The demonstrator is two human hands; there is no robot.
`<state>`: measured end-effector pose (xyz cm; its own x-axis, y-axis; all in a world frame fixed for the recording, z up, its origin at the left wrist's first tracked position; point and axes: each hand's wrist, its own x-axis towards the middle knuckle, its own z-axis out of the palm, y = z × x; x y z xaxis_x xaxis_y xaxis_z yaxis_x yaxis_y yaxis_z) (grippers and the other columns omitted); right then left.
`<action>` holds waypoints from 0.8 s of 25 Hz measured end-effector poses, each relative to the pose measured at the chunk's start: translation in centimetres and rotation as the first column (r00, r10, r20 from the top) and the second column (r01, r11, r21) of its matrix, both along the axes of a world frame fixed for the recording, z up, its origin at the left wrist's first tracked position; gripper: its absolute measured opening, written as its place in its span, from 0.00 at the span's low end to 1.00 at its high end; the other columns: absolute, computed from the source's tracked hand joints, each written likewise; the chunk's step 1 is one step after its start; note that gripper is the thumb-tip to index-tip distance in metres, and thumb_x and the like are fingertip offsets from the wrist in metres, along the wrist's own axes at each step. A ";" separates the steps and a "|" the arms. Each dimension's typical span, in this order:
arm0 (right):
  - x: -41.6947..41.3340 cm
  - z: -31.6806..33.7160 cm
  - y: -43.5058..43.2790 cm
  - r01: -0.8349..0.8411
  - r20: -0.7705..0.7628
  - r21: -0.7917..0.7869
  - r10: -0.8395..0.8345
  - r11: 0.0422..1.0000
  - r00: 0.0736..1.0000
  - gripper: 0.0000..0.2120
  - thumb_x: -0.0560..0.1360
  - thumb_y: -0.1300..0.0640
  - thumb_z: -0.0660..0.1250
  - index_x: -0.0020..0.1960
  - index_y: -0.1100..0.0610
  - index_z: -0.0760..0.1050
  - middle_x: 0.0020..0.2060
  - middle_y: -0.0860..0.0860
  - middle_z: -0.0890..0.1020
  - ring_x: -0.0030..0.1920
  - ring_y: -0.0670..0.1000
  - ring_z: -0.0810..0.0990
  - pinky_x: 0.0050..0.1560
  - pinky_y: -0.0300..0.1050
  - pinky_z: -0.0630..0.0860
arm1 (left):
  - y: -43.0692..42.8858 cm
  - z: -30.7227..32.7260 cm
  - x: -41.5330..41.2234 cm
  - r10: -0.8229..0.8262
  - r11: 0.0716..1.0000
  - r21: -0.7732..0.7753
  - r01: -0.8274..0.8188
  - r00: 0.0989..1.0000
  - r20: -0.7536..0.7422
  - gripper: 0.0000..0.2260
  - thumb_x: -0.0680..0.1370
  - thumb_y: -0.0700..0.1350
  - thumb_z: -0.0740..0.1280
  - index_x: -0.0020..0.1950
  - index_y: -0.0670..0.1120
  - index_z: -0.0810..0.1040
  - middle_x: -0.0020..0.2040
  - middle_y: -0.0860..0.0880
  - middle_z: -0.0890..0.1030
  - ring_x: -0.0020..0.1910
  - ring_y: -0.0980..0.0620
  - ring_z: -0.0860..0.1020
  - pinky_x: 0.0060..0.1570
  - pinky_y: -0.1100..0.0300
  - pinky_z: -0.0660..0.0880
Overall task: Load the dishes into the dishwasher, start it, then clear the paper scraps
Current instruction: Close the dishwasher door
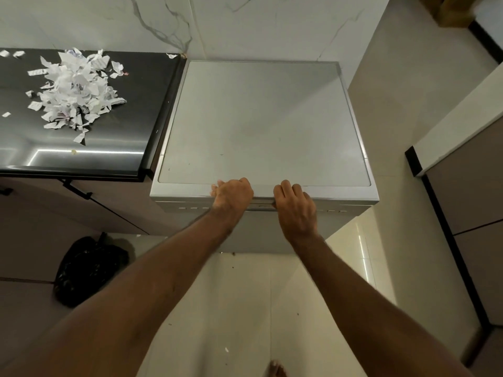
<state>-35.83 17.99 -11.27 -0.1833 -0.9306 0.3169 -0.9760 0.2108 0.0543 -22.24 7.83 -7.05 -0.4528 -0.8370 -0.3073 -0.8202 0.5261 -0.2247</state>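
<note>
A silver-grey dishwasher stands against the marble wall, seen from above, with its door closed. Both hands are at the middle of its top front edge. My left hand has its fingers curled over the front lip of the top. My right hand grips the same front edge beside it, fingers hooked at the door's top handle strip. A pile of torn white paper scraps lies on the black countertop to the left. No dishes are visible.
A black rubbish bag sits on the floor under the counter at the left. Cabinet fronts with black trim stand to the right. Pale floor tiles lie below, with a bare foot at the bottom edge.
</note>
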 end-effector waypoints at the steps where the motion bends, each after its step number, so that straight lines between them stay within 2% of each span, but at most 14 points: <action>1: 0.0 -0.2 0.1 -0.002 -0.016 -0.013 0.002 1.000 1.000 0.11 0.74 0.58 0.77 0.50 0.55 0.75 0.45 0.52 0.76 0.42 0.53 0.77 0.36 0.46 0.77 | 0.0 0.0 0.0 0.013 1.000 0.014 -0.013 1.000 -0.004 0.16 0.81 0.30 0.59 0.69 0.35 0.69 0.65 0.30 0.77 0.68 0.26 0.73 0.64 0.34 0.75; 5: -0.1 0.3 0.0 -0.013 -0.041 -0.065 0.010 0.998 0.999 0.08 0.74 0.63 0.73 0.47 0.54 0.75 0.43 0.52 0.76 0.40 0.53 0.77 0.35 0.47 0.74 | -0.6 -0.8 0.1 0.031 0.999 0.031 -0.031 1.000 0.004 0.17 0.80 0.29 0.59 0.69 0.36 0.69 0.65 0.30 0.77 0.68 0.25 0.73 0.64 0.32 0.74; 12: -0.6 0.3 -0.2 -0.032 -0.017 -0.022 0.032 0.999 0.999 0.10 0.73 0.62 0.75 0.48 0.54 0.75 0.44 0.51 0.76 0.42 0.54 0.77 0.34 0.47 0.75 | -0.7 -0.1 -0.4 0.057 0.995 0.077 -0.060 0.997 0.046 0.18 0.81 0.29 0.58 0.71 0.35 0.67 0.68 0.29 0.75 0.69 0.24 0.71 0.65 0.31 0.72; 15: -0.6 0.4 -0.3 -0.034 -0.003 -0.002 0.034 0.999 0.999 0.11 0.73 0.62 0.75 0.48 0.54 0.75 0.43 0.52 0.76 0.41 0.54 0.77 0.33 0.47 0.75 | -0.5 -0.1 -0.4 0.101 0.992 0.073 -0.099 0.994 -0.027 0.17 0.82 0.30 0.57 0.71 0.35 0.68 0.67 0.29 0.75 0.69 0.23 0.71 0.65 0.30 0.72; 16: -0.6 0.6 -0.4 -0.036 0.003 0.020 0.036 0.999 0.999 0.11 0.72 0.62 0.76 0.48 0.54 0.75 0.43 0.52 0.76 0.41 0.54 0.77 0.33 0.47 0.76 | -0.5 0.0 -0.4 0.095 0.992 0.087 -0.094 0.995 -0.002 0.17 0.82 0.31 0.56 0.71 0.34 0.68 0.68 0.29 0.74 0.70 0.23 0.69 0.67 0.30 0.70; 17: -0.7 0.4 -0.3 -0.044 0.014 0.051 0.043 0.998 0.999 0.12 0.72 0.60 0.77 0.48 0.55 0.75 0.43 0.52 0.76 0.41 0.54 0.77 0.33 0.47 0.76 | -0.3 -0.1 -0.4 0.058 0.992 0.106 -0.063 0.997 0.054 0.16 0.83 0.33 0.56 0.72 0.34 0.68 0.69 0.29 0.73 0.72 0.23 0.67 0.69 0.30 0.68; 18: -0.7 0.6 -0.5 -0.050 0.031 0.082 0.048 0.995 0.998 0.13 0.71 0.58 0.79 0.48 0.54 0.75 0.43 0.52 0.76 0.41 0.53 0.77 0.33 0.47 0.75 | -0.3 0.0 -0.3 0.028 0.989 0.147 -0.034 0.999 0.043 0.16 0.85 0.37 0.55 0.72 0.35 0.69 0.70 0.30 0.72 0.73 0.24 0.66 0.70 0.32 0.66; 20: -0.8 1.7 -0.9 -0.073 0.065 0.161 0.063 0.984 0.996 0.17 0.70 0.47 0.80 0.48 0.54 0.76 0.43 0.52 0.78 0.42 0.53 0.77 0.35 0.48 0.75 | -1.0 1.2 0.2 -0.076 0.981 0.178 0.078 0.997 -0.015 0.16 0.85 0.44 0.56 0.69 0.37 0.72 0.69 0.35 0.75 0.70 0.31 0.72 0.69 0.39 0.71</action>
<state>-36.61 17.08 -9.55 -0.1315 -0.9798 0.1508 -0.9903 0.1367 0.0242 -22.02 6.85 -5.84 -0.5171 -0.7317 -0.4442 -0.7770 0.6189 -0.1150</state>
